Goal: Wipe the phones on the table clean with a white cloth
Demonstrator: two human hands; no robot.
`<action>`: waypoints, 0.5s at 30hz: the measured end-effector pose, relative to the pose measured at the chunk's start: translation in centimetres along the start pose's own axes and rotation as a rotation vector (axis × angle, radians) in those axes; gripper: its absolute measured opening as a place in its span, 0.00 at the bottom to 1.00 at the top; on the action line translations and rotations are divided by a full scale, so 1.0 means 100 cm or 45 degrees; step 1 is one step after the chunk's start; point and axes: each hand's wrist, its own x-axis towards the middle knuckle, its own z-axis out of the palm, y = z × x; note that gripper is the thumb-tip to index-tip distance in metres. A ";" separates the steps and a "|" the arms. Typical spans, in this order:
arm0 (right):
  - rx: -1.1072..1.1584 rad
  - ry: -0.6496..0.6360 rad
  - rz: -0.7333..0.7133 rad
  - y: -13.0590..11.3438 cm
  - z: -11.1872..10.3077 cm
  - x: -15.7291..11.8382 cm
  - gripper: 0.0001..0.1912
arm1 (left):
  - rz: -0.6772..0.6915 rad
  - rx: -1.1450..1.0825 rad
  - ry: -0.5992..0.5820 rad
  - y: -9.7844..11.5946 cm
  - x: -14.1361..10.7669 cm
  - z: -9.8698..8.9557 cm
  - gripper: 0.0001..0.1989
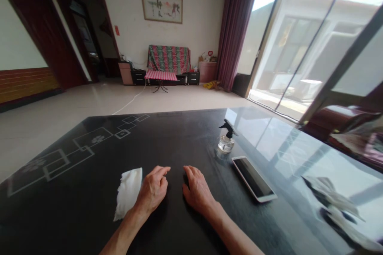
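Note:
My left hand [154,187] rests on the dark glossy tabletop [167,139], its fingers loosely bent and a gap showing between thumb and index finger. Nothing shows in it. Just left of that hand lies a white paper tissue [128,195], partly behind the wrist. My right hand [196,186] lies palm down, fingers stretched forward, holding nothing visible. To its right is a smartphone [254,180] with a white frame and dark screen. Beyond the phone stands a small clear spray bottle [226,143] with a black trigger head.
Crumpled grey-white cloth or plastic [338,203] lies at the table's right side. Across the floor are a small table with a pink checked top [160,75] and a cabinet under a patterned cover [169,59]. Glass doors [299,48] stand at the right.

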 end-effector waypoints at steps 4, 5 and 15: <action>0.137 -0.023 -0.096 -0.023 0.027 0.030 0.25 | -0.131 0.075 0.158 -0.026 -0.008 -0.040 0.19; 0.172 -0.021 -0.106 -0.030 0.036 0.038 0.23 | -0.191 0.117 0.210 -0.036 -0.010 -0.051 0.18; 0.364 0.028 -0.193 -0.074 0.091 0.070 0.22 | -0.530 0.358 0.332 -0.076 -0.050 -0.084 0.14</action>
